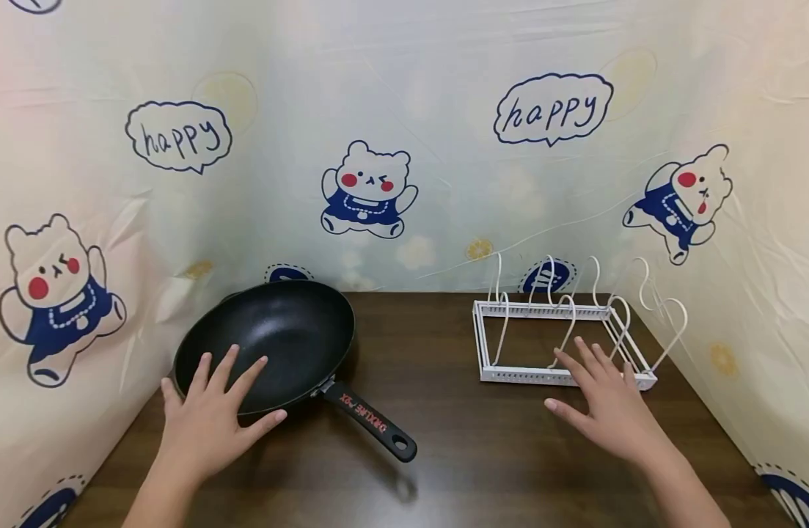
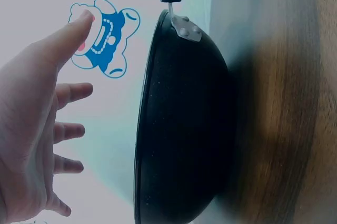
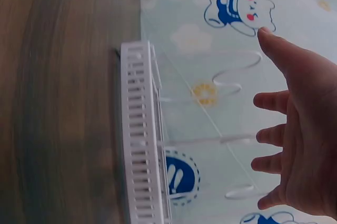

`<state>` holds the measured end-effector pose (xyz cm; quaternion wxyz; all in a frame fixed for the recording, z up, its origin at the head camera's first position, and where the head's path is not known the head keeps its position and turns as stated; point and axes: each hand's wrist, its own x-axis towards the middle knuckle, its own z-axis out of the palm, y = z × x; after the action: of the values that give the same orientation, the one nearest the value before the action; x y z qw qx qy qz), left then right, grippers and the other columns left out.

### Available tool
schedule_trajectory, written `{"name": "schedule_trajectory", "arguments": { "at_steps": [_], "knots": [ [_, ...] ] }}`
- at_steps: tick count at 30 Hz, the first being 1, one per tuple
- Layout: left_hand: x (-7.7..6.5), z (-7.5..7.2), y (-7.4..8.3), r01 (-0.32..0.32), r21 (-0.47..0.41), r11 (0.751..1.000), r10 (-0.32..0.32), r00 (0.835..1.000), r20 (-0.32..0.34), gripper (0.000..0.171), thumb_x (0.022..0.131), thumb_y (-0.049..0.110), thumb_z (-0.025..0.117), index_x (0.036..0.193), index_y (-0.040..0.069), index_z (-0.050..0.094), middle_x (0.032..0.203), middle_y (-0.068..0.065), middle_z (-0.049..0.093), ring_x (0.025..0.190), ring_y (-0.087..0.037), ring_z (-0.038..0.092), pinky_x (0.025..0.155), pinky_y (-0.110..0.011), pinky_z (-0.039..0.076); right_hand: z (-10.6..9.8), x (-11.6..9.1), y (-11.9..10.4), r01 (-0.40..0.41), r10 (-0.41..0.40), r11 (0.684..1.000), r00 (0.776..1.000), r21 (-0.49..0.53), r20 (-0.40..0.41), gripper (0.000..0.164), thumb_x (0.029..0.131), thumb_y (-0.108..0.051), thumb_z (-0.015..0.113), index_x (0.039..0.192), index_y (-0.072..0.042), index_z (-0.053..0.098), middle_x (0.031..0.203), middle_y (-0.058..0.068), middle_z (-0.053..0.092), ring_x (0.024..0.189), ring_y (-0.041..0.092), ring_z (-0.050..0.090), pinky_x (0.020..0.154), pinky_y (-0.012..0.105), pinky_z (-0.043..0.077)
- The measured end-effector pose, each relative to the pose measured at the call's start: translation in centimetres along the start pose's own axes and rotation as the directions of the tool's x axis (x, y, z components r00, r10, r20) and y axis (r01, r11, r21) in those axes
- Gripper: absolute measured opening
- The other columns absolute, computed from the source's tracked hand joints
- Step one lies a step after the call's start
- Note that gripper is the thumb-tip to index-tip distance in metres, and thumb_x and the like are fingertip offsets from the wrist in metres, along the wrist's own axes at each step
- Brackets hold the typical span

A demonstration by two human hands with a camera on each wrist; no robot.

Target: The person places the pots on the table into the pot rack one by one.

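Note:
A black frying pan [image 1: 292, 330] stands on the left of the brown table, its black handle [image 1: 371, 422] with red lettering pointing toward the front right. Over the pan's near left rim hovers my left hand [image 1: 206, 422], fingers spread and holding nothing; the left wrist view shows a gap between it and the pan's side [image 2: 184, 124]. On the right is a white rack [image 1: 543, 375] with several curved wire loops. My right hand [image 1: 612, 407] is in front of it, fingers spread and holding nothing. In the right wrist view the hand [image 3: 310, 134] is apart from the slotted rack base [image 3: 139, 134].
Brown wooden tabletop [image 1: 444, 425] lies between the pan and the rack. A pale curtain [image 1: 444, 88] printed with bears and "happy" bubbles hangs behind the table and down both sides, close to the pan and the rack.

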<state>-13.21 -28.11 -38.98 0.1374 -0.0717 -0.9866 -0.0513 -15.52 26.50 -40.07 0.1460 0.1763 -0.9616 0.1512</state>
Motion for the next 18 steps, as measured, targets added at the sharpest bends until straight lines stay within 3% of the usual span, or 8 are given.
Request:
{"name": "schedule_trajectory", "arguments": {
  "at_steps": [5,8,12,14,18],
  "knots": [
    [-0.3,0.1,0.4,-0.039,-0.050,0.998,0.035,0.996,-0.077,0.084,0.077,0.074,0.062,0.143,0.026,0.048,0.150,-0.019,0.036,0.136,-0.048,0.026,0.096,-0.083,-0.001,0.7,0.3,-1.4,0.048,-0.049,0.994,0.999,0.103,0.009,0.071,0.087,-0.046,0.070,0.146,-0.015,0.044,0.154,0.023,0.030,0.136,0.052,0.028,0.101,0.077,0.016],
    [-0.3,0.0,0.6,-0.087,-0.076,0.993,0.076,0.986,-0.146,0.079,0.076,0.069,0.068,0.139,0.023,0.053,0.144,-0.019,0.044,0.129,-0.046,0.037,0.096,-0.080,0.018,1.3,0.7,-2.2,0.084,-0.086,0.985,0.996,0.153,0.001,0.069,0.087,-0.043,0.070,0.145,-0.014,0.045,0.154,0.021,0.031,0.136,0.049,0.030,0.102,0.075,0.020],
    [0.0,-0.2,1.0,-0.161,-0.116,0.980,0.132,0.965,-0.226,0.073,0.074,0.057,0.076,0.133,0.018,0.059,0.128,-0.018,0.055,0.111,-0.043,0.053,0.082,-0.067,0.041,1.9,1.3,-3.3,0.135,-0.134,0.966,0.991,0.221,-0.023,0.066,0.088,-0.037,0.072,0.144,-0.012,0.047,0.152,0.019,0.035,0.136,0.046,0.034,0.101,0.072,0.025],
    [0.2,-0.3,1.2,-0.177,-0.166,0.970,0.138,0.965,-0.224,0.069,0.075,0.053,0.078,0.131,0.015,0.060,0.122,-0.017,0.057,0.105,-0.040,0.056,0.078,-0.061,0.045,2.1,1.7,-3.8,0.160,-0.156,0.953,0.987,0.257,-0.036,0.064,0.088,-0.033,0.072,0.143,-0.011,0.047,0.151,0.020,0.037,0.134,0.045,0.036,0.101,0.070,0.029],
    [0.2,-0.7,1.6,-0.134,-0.297,0.945,0.096,0.986,-0.140,0.062,0.081,0.050,0.075,0.129,0.014,0.061,0.118,-0.009,0.059,0.106,-0.032,0.057,0.083,-0.055,0.048,2.5,2.3,-4.9,0.183,-0.179,0.929,0.983,0.321,-0.044,0.060,0.090,-0.029,0.071,0.142,-0.010,0.049,0.149,0.019,0.040,0.132,0.043,0.039,0.100,0.065,0.034]
  ]
}}
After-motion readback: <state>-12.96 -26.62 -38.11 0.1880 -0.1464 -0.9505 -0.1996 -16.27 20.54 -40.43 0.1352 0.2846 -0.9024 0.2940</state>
